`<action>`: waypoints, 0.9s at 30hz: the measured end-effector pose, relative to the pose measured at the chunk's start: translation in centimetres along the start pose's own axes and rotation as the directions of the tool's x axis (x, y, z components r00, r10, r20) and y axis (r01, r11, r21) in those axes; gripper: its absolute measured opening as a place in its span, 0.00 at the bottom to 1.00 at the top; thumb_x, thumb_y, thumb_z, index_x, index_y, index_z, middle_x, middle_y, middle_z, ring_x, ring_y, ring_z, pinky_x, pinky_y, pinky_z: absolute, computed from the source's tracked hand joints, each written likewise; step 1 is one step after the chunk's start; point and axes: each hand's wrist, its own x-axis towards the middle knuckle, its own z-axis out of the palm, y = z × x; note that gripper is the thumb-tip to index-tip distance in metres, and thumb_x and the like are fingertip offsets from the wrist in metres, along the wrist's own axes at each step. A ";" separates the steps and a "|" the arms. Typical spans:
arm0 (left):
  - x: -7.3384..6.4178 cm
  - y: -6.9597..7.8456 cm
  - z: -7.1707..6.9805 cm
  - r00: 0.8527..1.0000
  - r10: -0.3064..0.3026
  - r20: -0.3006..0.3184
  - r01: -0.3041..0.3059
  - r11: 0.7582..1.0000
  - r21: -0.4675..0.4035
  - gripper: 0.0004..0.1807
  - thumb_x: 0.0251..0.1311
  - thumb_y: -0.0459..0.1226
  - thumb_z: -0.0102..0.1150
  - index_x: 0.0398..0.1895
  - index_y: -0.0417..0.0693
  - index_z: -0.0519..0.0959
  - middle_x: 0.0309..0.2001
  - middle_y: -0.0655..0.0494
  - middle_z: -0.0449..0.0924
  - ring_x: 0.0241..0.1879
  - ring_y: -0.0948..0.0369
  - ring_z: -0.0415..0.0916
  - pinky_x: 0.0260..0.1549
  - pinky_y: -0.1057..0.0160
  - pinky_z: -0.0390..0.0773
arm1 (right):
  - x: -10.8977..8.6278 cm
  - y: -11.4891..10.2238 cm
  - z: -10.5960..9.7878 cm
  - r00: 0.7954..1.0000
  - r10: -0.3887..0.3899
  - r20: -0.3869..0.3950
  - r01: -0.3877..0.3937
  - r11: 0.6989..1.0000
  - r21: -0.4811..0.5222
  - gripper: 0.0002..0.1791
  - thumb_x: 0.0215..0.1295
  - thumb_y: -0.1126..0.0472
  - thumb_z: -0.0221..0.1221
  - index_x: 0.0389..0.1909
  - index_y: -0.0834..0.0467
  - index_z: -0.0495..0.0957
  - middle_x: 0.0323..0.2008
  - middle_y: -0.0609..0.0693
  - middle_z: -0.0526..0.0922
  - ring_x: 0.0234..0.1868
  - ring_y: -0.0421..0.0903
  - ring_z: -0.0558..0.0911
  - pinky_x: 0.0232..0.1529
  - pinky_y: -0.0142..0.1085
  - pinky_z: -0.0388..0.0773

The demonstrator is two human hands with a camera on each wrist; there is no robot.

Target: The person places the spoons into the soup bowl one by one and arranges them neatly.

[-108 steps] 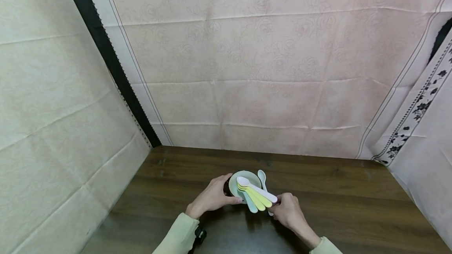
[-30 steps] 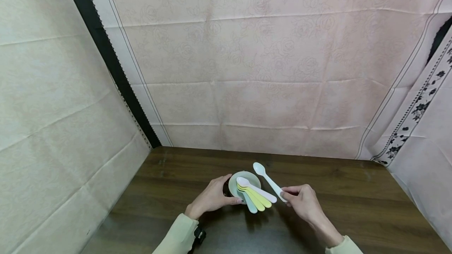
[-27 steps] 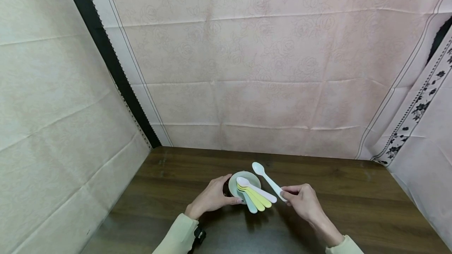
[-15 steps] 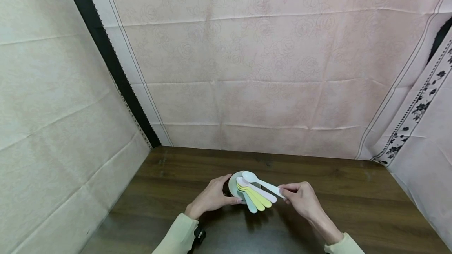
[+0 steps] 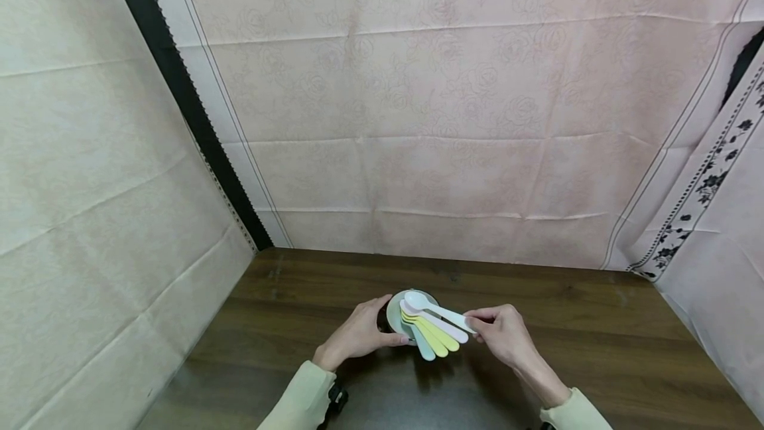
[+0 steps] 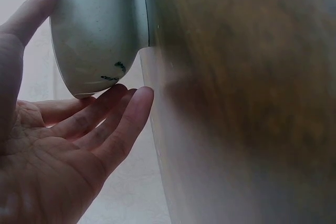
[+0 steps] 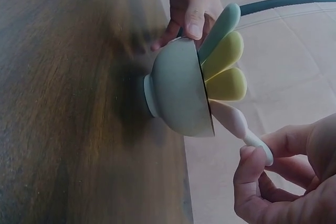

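Note:
A pale green bowl point(image 7: 178, 87) stands upright on the wooden table. My left hand point(image 5: 364, 332) holds it from the left, thumb at the rim and fingers against its side, as the left wrist view shows. Inside lean several spoons, fanned with handles over the near right rim: a blue-green spoon point(image 5: 426, 349), two yellow spoons point(image 5: 447, 340) and a pinkish-white spoon point(image 5: 449, 329). My right hand point(image 5: 503, 334) pinches the handle end of a pale spoon point(image 5: 447, 314). Its head is over the bowl, above the pinkish one; whether it touches is unclear.
The brown wooden table point(image 5: 573, 344) extends on both sides of the hands. A patterned pink cloth point(image 5: 442, 151) hangs behind it, with pale cloths at the left point(image 5: 119, 217) and right. A black strap point(image 5: 337, 398) is around the left wrist.
The right hand first lifts the pale spoon from the bowl's right side, then brings it leftward until its head is over the bowl. The left hand and the other spoons stay put.

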 end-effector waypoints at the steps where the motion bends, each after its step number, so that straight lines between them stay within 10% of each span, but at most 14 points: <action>1: 0.0 0.0 0.0 1.000 -0.001 0.001 0.001 1.000 -0.001 0.55 0.61 0.60 0.78 0.83 0.39 0.66 0.78 0.40 0.74 0.77 0.44 0.74 0.72 0.39 0.77 | 0.1 0.0 0.1 1.000 -0.001 -0.001 0.001 1.000 0.001 0.07 0.73 0.67 0.68 0.44 0.66 0.93 0.30 0.52 0.91 0.28 0.44 0.84 0.24 0.30 0.73; 27: 0.0 0.1 0.0 1.000 -0.026 -0.003 0.026 1.000 0.010 0.55 0.61 0.59 0.79 0.83 0.39 0.67 0.78 0.40 0.74 0.78 0.42 0.72 0.73 0.37 0.76 | 0.8 0.3 1.2 1.000 -0.018 0.011 0.018 1.000 0.021 0.07 0.71 0.69 0.67 0.42 0.68 0.92 0.35 0.58 0.93 0.27 0.43 0.83 0.28 0.33 0.82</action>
